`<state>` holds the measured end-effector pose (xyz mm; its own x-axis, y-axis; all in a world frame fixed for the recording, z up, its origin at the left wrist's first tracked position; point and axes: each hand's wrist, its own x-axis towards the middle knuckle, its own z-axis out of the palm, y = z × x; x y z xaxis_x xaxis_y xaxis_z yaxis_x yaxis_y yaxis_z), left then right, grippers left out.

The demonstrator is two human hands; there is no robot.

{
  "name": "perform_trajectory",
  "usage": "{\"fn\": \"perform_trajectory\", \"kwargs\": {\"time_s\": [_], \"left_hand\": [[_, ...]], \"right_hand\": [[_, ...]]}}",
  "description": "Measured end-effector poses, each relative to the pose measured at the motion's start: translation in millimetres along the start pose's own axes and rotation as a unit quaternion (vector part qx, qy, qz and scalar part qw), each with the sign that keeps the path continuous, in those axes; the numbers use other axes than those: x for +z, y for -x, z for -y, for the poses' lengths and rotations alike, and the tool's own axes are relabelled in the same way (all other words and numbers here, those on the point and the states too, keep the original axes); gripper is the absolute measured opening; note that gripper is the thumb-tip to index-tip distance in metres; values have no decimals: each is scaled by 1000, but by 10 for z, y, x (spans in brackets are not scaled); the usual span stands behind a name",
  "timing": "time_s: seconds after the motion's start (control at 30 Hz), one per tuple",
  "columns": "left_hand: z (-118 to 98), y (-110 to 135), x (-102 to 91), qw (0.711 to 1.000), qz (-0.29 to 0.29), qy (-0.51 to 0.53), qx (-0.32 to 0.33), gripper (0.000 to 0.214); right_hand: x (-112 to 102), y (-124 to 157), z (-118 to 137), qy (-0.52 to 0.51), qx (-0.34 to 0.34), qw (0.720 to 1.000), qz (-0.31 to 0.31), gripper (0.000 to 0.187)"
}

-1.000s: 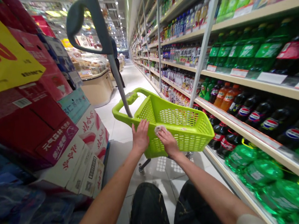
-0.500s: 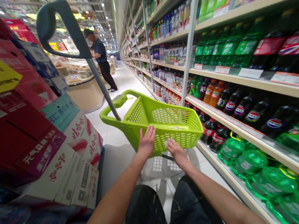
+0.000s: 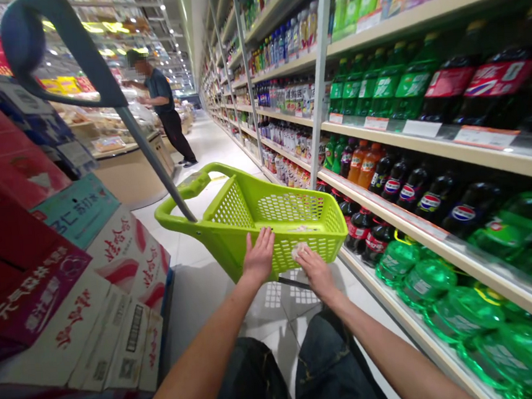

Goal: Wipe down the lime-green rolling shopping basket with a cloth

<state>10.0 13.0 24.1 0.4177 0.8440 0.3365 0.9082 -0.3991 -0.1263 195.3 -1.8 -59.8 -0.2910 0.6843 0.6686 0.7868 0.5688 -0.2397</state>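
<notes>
The left hand (image 3: 258, 257) lies flat, thumb apart, against the near wall of the green shopping-trolley basket (image 3: 221, 244). The right hand (image 3: 318, 272) pinches a crumpled white wad (image 3: 299, 250), now lower than a second ago: at the perforated wall, not the rim, so contact has shifted downward. Pepsi bottles (image 3: 430, 200) lie rightward; farther off, a person (image 3: 160, 92) stands.

On the right, long cream-edged shelving (image 3: 384, 136) holds green plastic soda bottles (image 3: 417, 87) above dark round-labelled cola bottles (image 3: 428, 202), with 2 orange-filled plastic bottles (image 3: 369, 167) farther along. Stacked printed cardboard cartons (image 3: 79, 327) stand left; beyond, a dark-clothed person (image 3: 159, 91) stands beside a rounded beige counter (image 3: 127, 179).
</notes>
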Motion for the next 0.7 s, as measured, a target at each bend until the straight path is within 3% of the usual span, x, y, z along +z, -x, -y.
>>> {"fn": "perform_trajectory", "kwargs": {"time_s": [0.13,0.3,0.5,0.7], "left_hand": [[-159,-60,56,1000,-1,14,19,58],[-292,-102,90,999,8,18,43,54],[-364,-150,99,998,-4,7,57,55],[-457,-181,104,997,-5,25,67,53]], "right_hand": [[-141,-153,-65,6,-9,998,-63,42],[-68,87,-202,34,6,999,-1,41],[-243,48,-336,28,7,998,-55,51],[-219,279,-469,40,38,998,-14,47]]}}
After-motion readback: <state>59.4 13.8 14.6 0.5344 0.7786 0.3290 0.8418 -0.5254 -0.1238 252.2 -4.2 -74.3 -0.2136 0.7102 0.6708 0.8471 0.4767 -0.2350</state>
